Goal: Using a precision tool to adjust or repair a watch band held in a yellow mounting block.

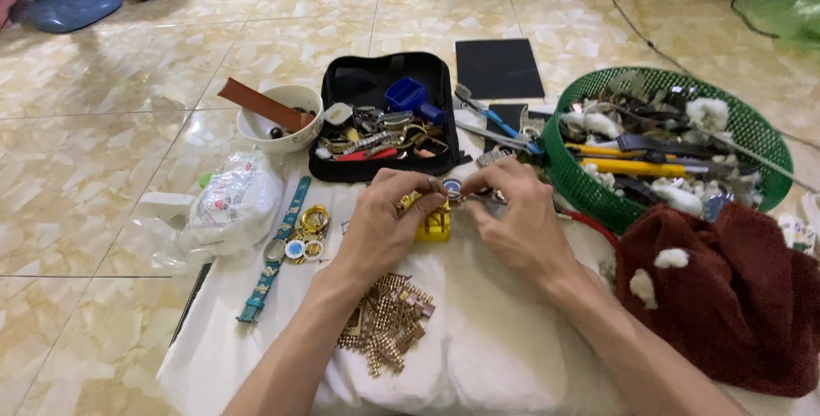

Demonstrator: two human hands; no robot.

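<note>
At the centre of the frame we see the left hand and the right hand meeting over a small watch case, round with a blue face and a silvery rim. Both hands are closed in a pinch, fingertips gripping the case from either side; the right hand also seems to hold a thin metal tool, though we cannot make it out clearly. Just below the case sits a yellow holder block, partly hidden by the left fingers.

The hands work over a white cloth spread on a floor of glossy cream marbled tiles. On the cloth at lower centre lies a heap of gold bracelet links; left of centre, a teal watch strap beside gold watch cases. Above the hands an open black zip pouch holds small parts, too jumbled to tell apart. At upper left of it stands a white bowl; at right a green basket full of tools, and a dark red fleece cloth, cut off by the frame's edge.
</note>
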